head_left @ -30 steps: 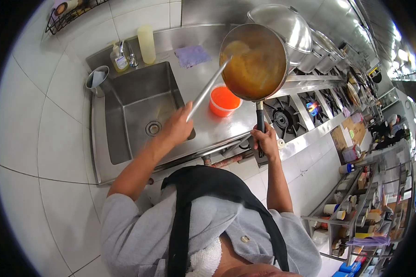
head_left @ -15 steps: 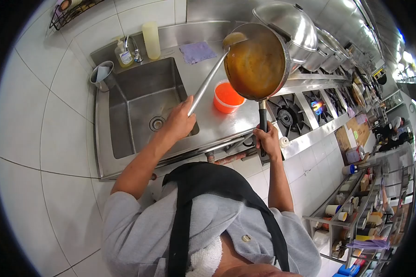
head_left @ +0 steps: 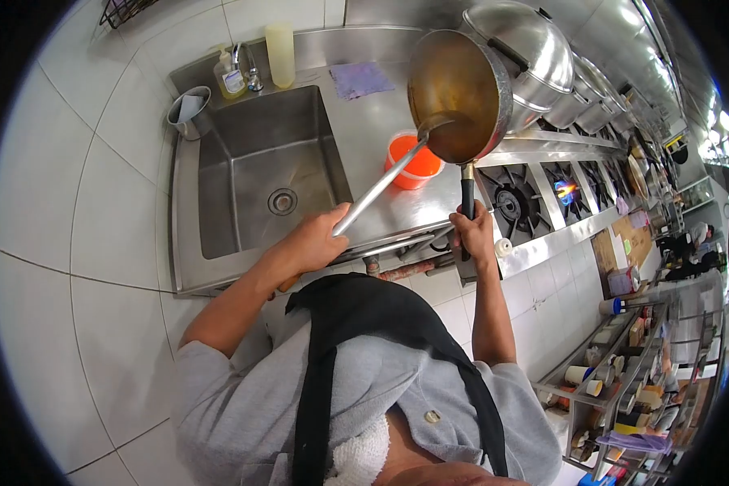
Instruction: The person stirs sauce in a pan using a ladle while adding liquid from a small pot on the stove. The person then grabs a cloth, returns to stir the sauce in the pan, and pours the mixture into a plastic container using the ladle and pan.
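Note:
My left hand (head_left: pixel 316 237) is closed round the long metal handle of a ladle (head_left: pixel 378 188). The ladle's head is inside a deep frying pan (head_left: pixel 454 77), low on its wall near the handle side. A brown-orange film coats the pan's inside. My right hand (head_left: pixel 473 230) grips the pan's black handle, holding the pan tilted over the counter. Below the pan's left edge stands a plastic tub (head_left: pixel 413 175) of bright orange-red contents, partly covered by the ladle and the pan.
On the left is a steel sink (head_left: pixel 243 186) with a faucet, a soap bottle (head_left: pixel 231 77) and a metal cup (head_left: pixel 189 113). A purple cloth (head_left: pixel 361 80) lies behind the tub. To the right, a burner burns with an open flame (head_left: pixel 565 193), near large lidded pots (head_left: pixel 526 49).
The ladle's head has come down from the pan's upper-left rim to its lower inside. My left hand has drawn back towards my body. The pan is tilted more steeply, and less sauce shows in it.

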{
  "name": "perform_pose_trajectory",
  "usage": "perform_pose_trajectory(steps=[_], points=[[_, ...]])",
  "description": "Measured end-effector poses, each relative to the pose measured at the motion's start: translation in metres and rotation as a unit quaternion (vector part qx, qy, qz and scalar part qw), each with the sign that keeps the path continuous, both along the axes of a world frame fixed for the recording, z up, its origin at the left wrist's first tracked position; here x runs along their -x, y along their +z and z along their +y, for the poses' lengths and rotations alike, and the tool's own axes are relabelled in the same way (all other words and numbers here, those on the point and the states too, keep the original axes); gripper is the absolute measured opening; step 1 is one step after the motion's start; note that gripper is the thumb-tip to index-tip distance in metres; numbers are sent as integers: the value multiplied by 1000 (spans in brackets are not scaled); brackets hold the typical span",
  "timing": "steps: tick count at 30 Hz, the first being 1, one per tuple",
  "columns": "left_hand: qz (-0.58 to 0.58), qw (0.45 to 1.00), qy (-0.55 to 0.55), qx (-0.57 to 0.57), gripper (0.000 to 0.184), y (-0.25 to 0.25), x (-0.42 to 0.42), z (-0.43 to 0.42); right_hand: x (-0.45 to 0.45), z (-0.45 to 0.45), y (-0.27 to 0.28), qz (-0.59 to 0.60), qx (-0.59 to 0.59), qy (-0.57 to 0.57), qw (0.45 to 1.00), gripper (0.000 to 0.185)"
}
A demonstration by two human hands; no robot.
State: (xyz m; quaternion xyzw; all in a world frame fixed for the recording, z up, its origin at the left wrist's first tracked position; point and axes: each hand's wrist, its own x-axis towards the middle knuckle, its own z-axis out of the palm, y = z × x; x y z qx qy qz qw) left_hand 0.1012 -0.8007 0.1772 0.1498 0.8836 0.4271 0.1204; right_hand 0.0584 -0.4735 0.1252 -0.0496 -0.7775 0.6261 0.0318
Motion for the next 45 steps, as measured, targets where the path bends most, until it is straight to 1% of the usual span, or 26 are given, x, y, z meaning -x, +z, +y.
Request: perform_pose_trajectory(steps=[3,6,9,12,15,18,21,24,25,27,29,30,32,34,36,37,38,39,40,41,42,44,45], points=[[56,998,-9,-7,56,-8,-7,-7,-2,0,10,-8,-27,4,1000,19],[35,998,-26,40,57,3,-11,-17,3,6,4,1,-52,3,999,19],[121,990,-52,51,56,-9,-9,-30,4,7,8,10,-62,8,998,19],[147,985,-50,81,55,-7,-12,-34,9,13,5,15,-95,6,995,19],[111,988,-52,98,58,7,-20,-37,11,15,9,10,-128,8,992,20],[87,992,-40,81,56,13,-31,-40,19,22,4,34,-175,-2,984,21],[123,990,-23,62,56,5,-38,-45,25,25,6,56,-202,-6,978,23],[154,987,-12,42,56,6,-46,-39,34,26,6,70,-194,-2,978,22],[91,995,26,20,56,13,-50,-32,29,15,22,34,-185,-8,982,21],[-33,994,100,-23,55,31,-61,-14,30,3,28,23,-142,3,990,20],[-31,988,126,-87,55,21,-65,-8,31,-12,26,20,-92,16,995,17],[-30,984,129,-120,55,15,-64,-5,36,-19,12,51,-71,34,996,17],[-50,964,143,-219,49,13,-63,-2,21,-54,39,-37,2,58,998,26],[-92,926,184,-318,44,10,-63,-6,17,-85,41,-64,51,95,992,31],[-84,913,204,-342,33,-6,-56,-22,19,-120,32,-81,90,153,981,30],[-78,905,219,-356,27,-12,-52,-31,20,-139,37,-124,90,173,973,30],[-96,912,230,-326,22,-14,-48,-43,20,-157,42,-166,89,194,963,30],[-114,917,242,-295,18,-15,-45,-56,24,-176,35,-196,120,204,952,25],[-130,921,254,-264,14,-15,-39,-68,32,-195,21,-225,150,215,939,21],[-128,925,267,-239,13,-12,-34,-77,46,-212,1,-258,152,239,924,18],[-164,920,271,-230,13,-18,-27,-92,56,-226,-12,-304,151,251,907,17],[-231,906,284,-210,12,-46,-9,-132,77,-261,-37,-392,146,279,864,15],[-253,900,293,-202,12,-65,1,-149,86,-277,-62,-415,152,308,842,18]])
